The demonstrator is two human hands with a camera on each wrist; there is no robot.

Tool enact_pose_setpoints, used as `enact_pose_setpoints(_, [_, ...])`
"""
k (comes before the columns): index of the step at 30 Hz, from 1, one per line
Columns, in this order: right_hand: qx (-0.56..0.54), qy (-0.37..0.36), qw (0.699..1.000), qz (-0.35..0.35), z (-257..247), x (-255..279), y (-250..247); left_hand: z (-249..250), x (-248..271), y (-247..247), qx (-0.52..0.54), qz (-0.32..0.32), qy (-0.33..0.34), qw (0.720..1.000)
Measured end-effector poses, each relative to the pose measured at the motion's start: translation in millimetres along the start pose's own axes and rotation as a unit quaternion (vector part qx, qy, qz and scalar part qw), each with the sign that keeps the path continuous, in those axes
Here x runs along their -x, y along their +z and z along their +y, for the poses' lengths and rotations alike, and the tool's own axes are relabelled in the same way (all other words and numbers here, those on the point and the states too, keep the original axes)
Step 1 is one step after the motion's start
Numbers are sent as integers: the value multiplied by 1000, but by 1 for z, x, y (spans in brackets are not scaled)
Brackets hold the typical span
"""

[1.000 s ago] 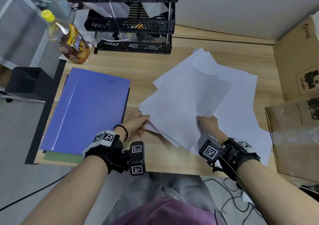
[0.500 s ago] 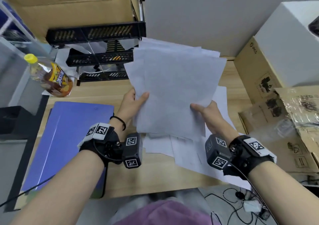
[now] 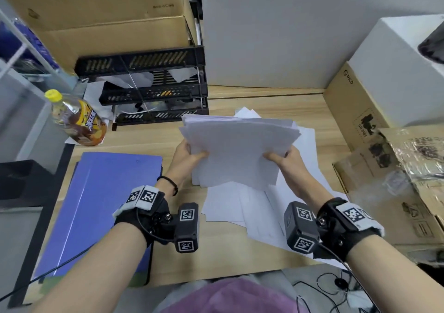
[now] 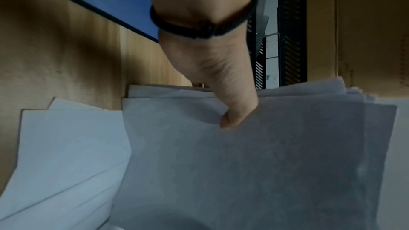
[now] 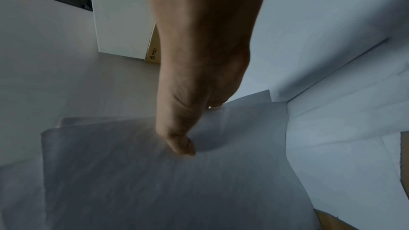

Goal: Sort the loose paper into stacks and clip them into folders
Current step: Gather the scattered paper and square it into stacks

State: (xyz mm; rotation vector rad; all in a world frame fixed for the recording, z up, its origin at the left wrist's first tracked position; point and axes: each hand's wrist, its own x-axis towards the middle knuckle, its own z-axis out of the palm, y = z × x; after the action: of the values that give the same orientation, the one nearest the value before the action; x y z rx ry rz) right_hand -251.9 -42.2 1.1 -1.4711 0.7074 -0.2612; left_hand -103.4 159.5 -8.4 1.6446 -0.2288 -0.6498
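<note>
The left hand (image 3: 186,155) and right hand (image 3: 284,160) each pinch a side edge of one bundle of paper (image 3: 240,149), thumbs on top and fingers curled beneath, holding it off the table (image 3: 182,135). Gripping both sides probably lets the uneven edges be squared. More loose sheets (image 3: 252,207) lie spread beneath and to the right, too overlapped to count. One blue folder (image 3: 101,204) lies closed at the near left, a green edge peeking from under it, likely kept ready for clipping.
</note>
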Motion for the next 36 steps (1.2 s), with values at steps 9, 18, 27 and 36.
enact_pose_setpoints(9, [10,44,998,39,5,-12,17,7,-1,13,18,20,-29,999])
enact_pose_setpoints(18, [30,91,995,14,14,-16,15,-3,-3,6,44,20,-85,995])
enact_pose_setpoints(27, [-26,21,999,35,-26,-27,17,35,-16,-2,68,30,-4,997])
enact_pose_setpoints(36, [-7,31,999,11,-1,-31,15,30,-17,0,73,46,18,996])
